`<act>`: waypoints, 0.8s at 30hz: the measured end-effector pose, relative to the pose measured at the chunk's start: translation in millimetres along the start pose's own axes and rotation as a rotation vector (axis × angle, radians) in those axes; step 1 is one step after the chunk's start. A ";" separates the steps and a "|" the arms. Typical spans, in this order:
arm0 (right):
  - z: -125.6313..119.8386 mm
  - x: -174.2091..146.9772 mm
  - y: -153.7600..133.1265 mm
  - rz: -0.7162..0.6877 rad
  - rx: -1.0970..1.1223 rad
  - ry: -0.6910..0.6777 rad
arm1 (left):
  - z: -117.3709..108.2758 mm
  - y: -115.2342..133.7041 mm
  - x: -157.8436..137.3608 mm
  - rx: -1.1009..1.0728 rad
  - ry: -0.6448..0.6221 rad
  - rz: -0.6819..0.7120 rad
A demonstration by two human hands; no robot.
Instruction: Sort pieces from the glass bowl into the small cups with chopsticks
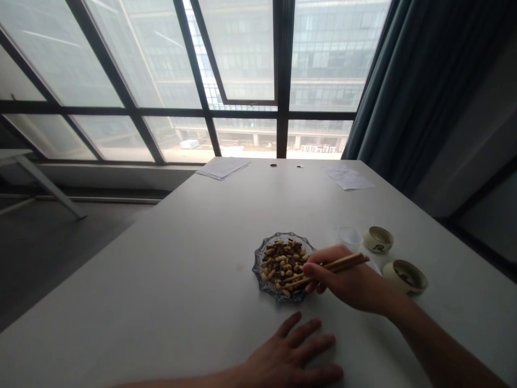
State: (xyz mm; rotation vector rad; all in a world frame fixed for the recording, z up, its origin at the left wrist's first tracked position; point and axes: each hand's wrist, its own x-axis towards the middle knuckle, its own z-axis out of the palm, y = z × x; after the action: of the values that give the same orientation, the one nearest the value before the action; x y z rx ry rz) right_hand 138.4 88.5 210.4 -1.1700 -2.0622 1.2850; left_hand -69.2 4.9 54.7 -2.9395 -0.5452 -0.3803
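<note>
Pinching chopsticks (348,262) in its fingers, the right hand (343,283) slants them over the glass dish (264,289), I'd guess so the tips reach the nuts (283,264) inside; before the dish, the left hand (293,355) lies fingers spread on the worktop (181,269), perhaps for balance.

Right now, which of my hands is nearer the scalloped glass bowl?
Right. Your right hand, grip on chopsticks, is at the right rim of the scalloped glass bowl; your left hand lies spread nearer you, apart from it.
</note>
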 end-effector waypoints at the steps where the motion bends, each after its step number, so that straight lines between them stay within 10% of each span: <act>1: 0.6 0.2 0.3 0.008 0.006 0.004 | 1.1 -0.7 -0.3 0.011 0.001 0.004; 24: 3.9 3.2 5.8 -0.009 0.035 0.006 | 22.2 0.4 -5.7 0.148 0.045 0.004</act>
State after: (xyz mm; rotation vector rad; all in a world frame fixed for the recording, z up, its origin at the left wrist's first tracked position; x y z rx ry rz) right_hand 136.4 90.4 203.2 -1.1470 -2.0294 1.3068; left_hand -69.3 6.4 31.8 -2.7833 -0.5378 -0.3868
